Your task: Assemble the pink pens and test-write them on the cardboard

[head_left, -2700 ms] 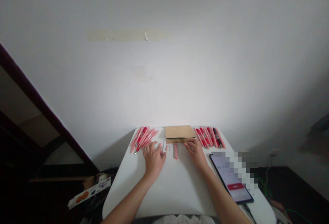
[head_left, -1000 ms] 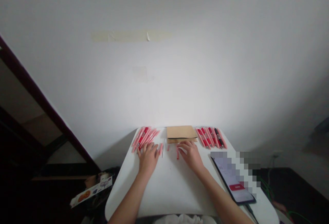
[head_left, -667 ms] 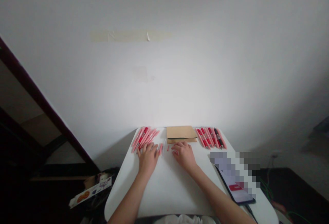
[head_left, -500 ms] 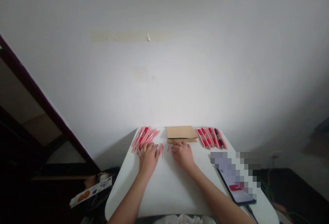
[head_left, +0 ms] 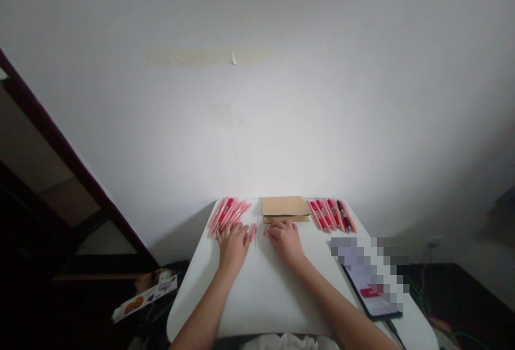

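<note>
Left hand: The left hand (head_left: pixel 233 245) is palm down with the fingers spread apart. Its fingertips are by the near ends of the left pens (head_left: pixel 228 215). I can't see anything held in it.
Right hand: The right hand (head_left: pixel 287 243) is palm down with the fingers bent. I can't tell if it has hold of something, because the hand hides what is under it.
What just changed: A second ago a long pink piece showed by the right thumb. Now the right hand has slid a bit to the left, and that piece can't be seen. The left hand looks about the same as then.
What that means: The long pink piece is probably under the right hand or in it.
Middle bits: A pink tube (head_left: pixel 253 232) lies just beside the left thumb. A thin white stick (head_left: pixel 257 232) is next to it, between the hands. A tiny pink bit (head_left: pixel 264 230) is near the right fingertips.
Right pens: The right pens (head_left: pixel 330 216) lie in a row past the brown notebook (head_left: pixel 285 206). One has a black part.
Table: The white table (head_left: pixel 261 302) also holds a phone (head_left: pixel 372 302), near the right arm.
</note>
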A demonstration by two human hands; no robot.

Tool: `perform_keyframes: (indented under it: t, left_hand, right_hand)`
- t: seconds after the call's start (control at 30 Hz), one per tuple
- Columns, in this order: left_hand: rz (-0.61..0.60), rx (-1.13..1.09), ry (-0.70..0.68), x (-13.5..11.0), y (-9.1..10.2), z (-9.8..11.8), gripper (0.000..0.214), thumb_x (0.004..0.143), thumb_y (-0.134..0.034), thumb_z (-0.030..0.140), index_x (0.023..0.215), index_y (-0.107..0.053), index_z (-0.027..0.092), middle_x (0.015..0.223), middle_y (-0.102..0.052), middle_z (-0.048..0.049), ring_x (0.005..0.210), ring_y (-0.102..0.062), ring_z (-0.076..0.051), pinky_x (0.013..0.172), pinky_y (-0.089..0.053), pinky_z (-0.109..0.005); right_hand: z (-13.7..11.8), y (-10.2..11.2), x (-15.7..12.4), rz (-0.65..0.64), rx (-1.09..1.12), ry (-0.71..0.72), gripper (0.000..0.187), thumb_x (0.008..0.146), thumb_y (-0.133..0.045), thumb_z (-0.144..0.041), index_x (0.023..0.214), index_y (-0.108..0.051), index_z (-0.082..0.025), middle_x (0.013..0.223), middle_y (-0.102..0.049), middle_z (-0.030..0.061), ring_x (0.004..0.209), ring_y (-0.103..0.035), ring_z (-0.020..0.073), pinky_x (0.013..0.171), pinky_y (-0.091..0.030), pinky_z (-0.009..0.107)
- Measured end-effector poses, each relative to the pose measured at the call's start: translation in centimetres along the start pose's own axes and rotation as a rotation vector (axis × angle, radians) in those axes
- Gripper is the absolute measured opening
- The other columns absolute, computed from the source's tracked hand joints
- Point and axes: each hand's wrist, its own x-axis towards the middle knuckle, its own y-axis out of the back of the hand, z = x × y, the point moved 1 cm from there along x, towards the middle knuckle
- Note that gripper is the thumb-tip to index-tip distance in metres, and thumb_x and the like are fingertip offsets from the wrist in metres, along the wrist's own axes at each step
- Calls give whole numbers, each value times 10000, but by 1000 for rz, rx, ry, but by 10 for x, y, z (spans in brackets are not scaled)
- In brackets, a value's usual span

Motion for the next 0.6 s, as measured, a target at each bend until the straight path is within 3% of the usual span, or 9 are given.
perform_keyframes:
  t: [0.43, 0.6]
  left_hand:
    - [82, -32, -46, 7, 6, 9, 218, 891, -551, 299, 1049, -701, 296, 1141, -688, -54, 1163, -520, -277, 1080, -260, -560]
    - [-14, -92, -51, 12, 6, 25, 196, 842, -616, 259, 1010, -713, 285, 1154, -681, -53, 1180, -505, -280, 1050, -312, -526]
  right_hand:
    - [19, 7, 1, 54, 148, -20, 231, 853, -629, -155, 1007, -747, -279, 1063, -682, 67, 1020, -542, 244, 887, -410, 379]
    - [26, 17, 1, 89, 163, 0, 209, 848, -640, -148, 992, -747, -256, 1017, -665, 79, 1002, -551, 244, 897, -423, 379]
